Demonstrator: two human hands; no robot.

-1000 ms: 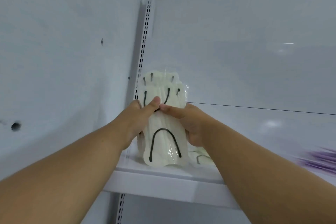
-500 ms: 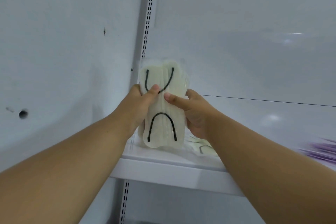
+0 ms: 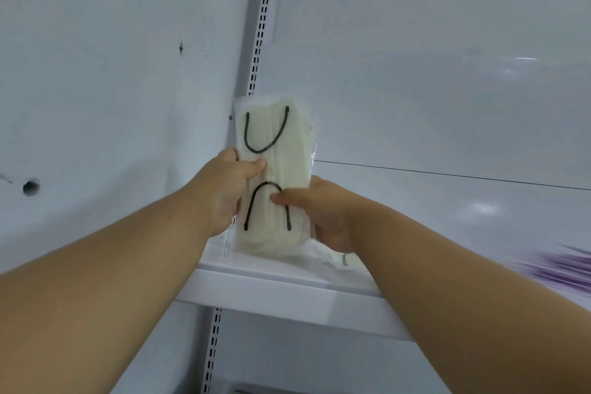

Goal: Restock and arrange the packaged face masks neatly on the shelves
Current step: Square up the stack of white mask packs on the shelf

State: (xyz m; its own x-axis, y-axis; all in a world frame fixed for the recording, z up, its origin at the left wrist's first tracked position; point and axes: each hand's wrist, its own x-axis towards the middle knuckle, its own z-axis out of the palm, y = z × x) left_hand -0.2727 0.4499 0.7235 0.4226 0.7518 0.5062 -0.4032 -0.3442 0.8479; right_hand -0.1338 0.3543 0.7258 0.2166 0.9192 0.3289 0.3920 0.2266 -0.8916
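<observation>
while both hands grip it, mask stack (image 3: pixel 276 169) stands upright on shelf (image 3: pixel 287 291).

The light is soft, cool and even, and nothing looks dark. Bright shiny spots sit on the glossy white back panel (image 3: pixel 447 105) at the right of the frame, one high up and one lower down. A faint grey shadow lies beside the slotted metal strip (image 3: pixel 260 41) in the upper middle. The purple striped thing (image 3: pixel 556 269) at the right edge is smeared and blurry. The clear wrapped stack of pale masks (image 3: pixel 275 169) in the middle looks a little soft. Straight lines bend near the edges.
</observation>
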